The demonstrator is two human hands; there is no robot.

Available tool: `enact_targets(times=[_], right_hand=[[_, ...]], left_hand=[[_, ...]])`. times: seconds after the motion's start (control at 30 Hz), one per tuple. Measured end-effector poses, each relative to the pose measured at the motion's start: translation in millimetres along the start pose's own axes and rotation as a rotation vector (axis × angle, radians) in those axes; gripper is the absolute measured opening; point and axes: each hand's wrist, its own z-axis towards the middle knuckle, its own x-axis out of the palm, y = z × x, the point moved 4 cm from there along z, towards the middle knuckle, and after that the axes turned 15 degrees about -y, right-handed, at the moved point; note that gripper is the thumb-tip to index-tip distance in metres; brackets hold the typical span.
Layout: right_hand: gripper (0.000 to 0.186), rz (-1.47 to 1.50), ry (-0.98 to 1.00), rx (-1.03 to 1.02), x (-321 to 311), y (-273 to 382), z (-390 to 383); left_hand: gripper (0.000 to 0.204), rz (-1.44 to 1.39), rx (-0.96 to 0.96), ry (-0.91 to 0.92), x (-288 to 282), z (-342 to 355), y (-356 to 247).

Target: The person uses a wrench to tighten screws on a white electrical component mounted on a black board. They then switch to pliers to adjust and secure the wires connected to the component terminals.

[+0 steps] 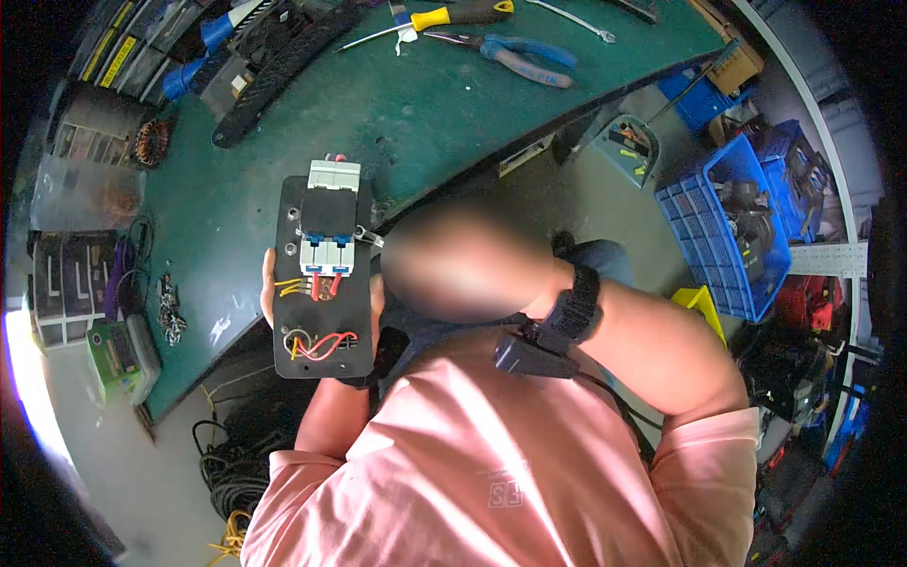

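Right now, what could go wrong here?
The black plate is held in the left hand and could tip if that grip shifts. The lower red wire loops across it and might snag. The metal tool beside the breaker block could slip into it; the right hand is blurred, its hold unclear.

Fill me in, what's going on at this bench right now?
The person's left hand holds a black plate that carries a white-and-black breaker-like block, with red and yellow wires at its lower end. The right hand is blurred, so its grip is unclear; a silver open-ended tool shows between it and the plate. A screwdriver and pliers lie on the green bench.
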Motion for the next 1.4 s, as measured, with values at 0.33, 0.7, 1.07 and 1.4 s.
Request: enact_targets(times=[0.33, 0.7, 1.07, 1.4], right_hand=[[0.033, 0.148, -0.051, -0.072, 14, 1, 6], [0.031, 0.071, -0.09, -0.041, 34, 14, 11], [0.034, 0.006, -0.103, -0.128, 39, 16, 9], [0.036, -0.044, -0.069, -0.088, 30, 17, 6]], left_hand=[[0.115, -0.219, -0.251, -0.017, -18, 10, 10], [0.059, 0.163, -0.003, 0.257, -78, 30, -5], [0.102, 0.576, 0.055, 0.478, -49, 55, -61], [0.1, 0.673, 0.051, 0.604, -35, 33, -45]])
